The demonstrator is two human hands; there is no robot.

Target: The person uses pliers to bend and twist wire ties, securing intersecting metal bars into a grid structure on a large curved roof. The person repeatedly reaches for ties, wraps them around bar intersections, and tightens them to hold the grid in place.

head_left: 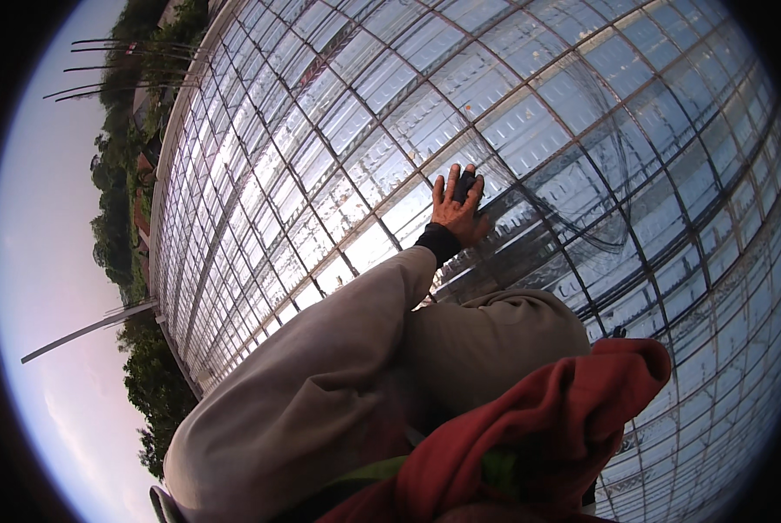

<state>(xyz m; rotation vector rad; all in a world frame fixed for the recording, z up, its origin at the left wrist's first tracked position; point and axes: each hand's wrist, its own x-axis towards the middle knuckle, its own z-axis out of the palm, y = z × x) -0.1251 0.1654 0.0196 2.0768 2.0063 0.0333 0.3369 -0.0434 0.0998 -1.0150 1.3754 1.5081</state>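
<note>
My left hand [462,209] rests with its fingers apart on a grid of steel reinforcing bars [530,83], back of the hand up. Nothing shows in its grip. Around the wrist is a black cuff [438,243], and a black band [465,185] wraps part of the fingers. A beige sleeve [320,349] covers the arm, which reaches in from the lower left. Just right of the hand, a loose loop of thin dark wire [621,205] lies over the bars. My right hand is out of sight.
Under the grid lies shiny, ribbed metal decking [364,61]. Its long edge [170,131] drops off at left, with trees [115,200] beyond. Several bar ends [94,68] and one long bar [85,335] jut past it. Red cloth [538,418] hangs in front of me.
</note>
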